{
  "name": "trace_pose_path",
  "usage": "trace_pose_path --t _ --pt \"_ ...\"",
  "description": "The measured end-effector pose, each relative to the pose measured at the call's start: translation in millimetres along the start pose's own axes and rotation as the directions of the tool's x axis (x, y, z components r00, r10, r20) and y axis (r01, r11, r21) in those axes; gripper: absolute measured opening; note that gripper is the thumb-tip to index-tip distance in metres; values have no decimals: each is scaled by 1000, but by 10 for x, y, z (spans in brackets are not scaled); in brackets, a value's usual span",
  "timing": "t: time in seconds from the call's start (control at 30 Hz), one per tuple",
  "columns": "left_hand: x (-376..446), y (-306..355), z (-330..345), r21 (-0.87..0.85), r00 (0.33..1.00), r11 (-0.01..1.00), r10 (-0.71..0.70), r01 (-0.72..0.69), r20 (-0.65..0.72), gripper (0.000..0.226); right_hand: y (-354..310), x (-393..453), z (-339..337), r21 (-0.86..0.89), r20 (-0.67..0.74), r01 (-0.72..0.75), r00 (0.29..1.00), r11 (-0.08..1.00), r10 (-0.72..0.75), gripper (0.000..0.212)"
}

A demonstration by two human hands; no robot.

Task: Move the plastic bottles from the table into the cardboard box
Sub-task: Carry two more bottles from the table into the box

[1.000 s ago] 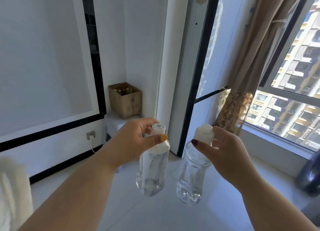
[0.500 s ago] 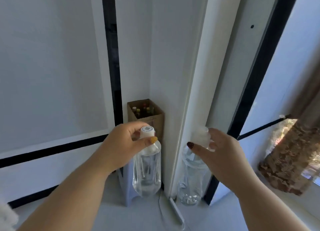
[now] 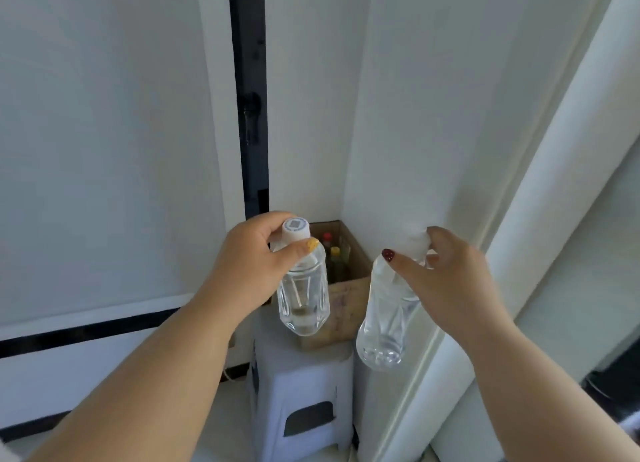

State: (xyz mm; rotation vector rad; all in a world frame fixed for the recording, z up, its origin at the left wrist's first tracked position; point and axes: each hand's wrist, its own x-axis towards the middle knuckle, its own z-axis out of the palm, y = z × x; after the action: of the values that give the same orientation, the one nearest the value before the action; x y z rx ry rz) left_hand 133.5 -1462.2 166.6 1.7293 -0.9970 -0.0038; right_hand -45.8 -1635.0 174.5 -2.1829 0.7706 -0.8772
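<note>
My left hand (image 3: 251, 264) grips a clear plastic bottle (image 3: 303, 295) by its white cap, and the bottle hangs upright in front of the cardboard box (image 3: 349, 309). My right hand (image 3: 446, 281) holds a second clear bottle (image 3: 384, 323) by its white cap, hanging just right of the box's front. The open brown box sits in the wall corner on a white plastic stool (image 3: 301, 402). Inside it stand several small bottles with red and yellow caps (image 3: 332, 254). Both held bottles hang in the air, outside the box.
White walls meet in the corner right behind the box. A black vertical strip (image 3: 249, 98) runs down the wall at left, and a white door frame (image 3: 519, 219) slants down at right. A dark object (image 3: 620, 375) shows at the right edge.
The view has closed in on the corner: the box and stool now look much larger and nearer. Both hands still carry their bottles by the caps, now just in front of the box.
</note>
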Motion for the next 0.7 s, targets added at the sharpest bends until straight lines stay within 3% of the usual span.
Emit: trace_pose_path --t 0.27,0.53,0.7 --pt "1655 -834 467 -25 995 999 -44 46 93 19 381 1689 733 84 -97 3 995 996 5 21" --pt "2355 -1697 1058 33 970 982 -191 188 153 19 1137 2654 1548 158 44 -73 997 985 67 16" --pt "2479 -2273 1432 132 928 942 -329 308 177 24 1725 2958 2092 31 173 -192 968 981 184 21"
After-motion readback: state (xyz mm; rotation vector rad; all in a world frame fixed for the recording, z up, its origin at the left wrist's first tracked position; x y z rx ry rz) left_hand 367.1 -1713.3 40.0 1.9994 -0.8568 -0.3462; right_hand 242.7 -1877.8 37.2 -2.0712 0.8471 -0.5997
